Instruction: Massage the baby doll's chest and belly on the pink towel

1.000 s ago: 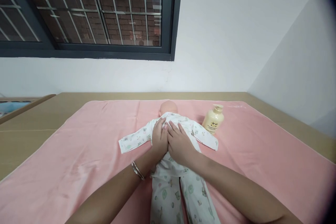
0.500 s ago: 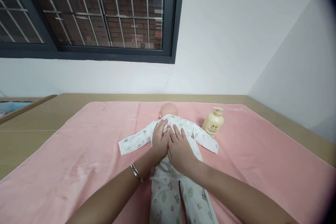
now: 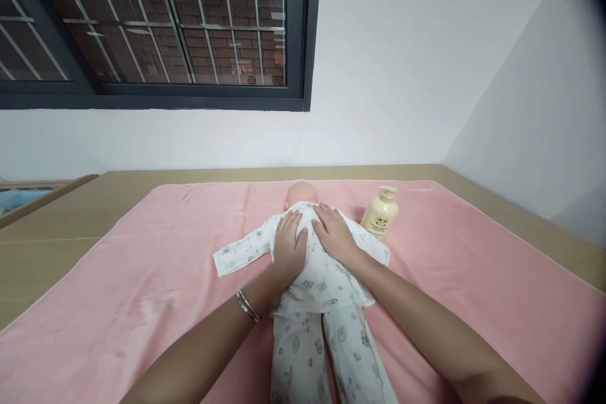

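Observation:
A baby doll [image 3: 303, 190] in a white printed sleepsuit [image 3: 316, 284] lies face down on a pink towel [image 3: 142, 278], its head pointing away from me. My left hand [image 3: 288, 245], with a bracelet on its wrist, rests flat on the doll's upper back on the left side. My right hand [image 3: 334, 232] lies flat on the upper back near the right shoulder, fingers spread toward the neck. Neither hand grips anything. The doll's sleeves stretch out to both sides and its legs point toward me.
A cream pump bottle [image 3: 379, 213] stands on the towel just right of the doll's shoulder. The towel covers a tan table [image 3: 57, 214] set against a white wall, with a barred window [image 3: 156, 25] above it. A second wall closes in on the right.
My right hand has slid up from the doll's lower back to the right shoulder, separating from my left hand. My left hand stays nearly in place on the upper back.

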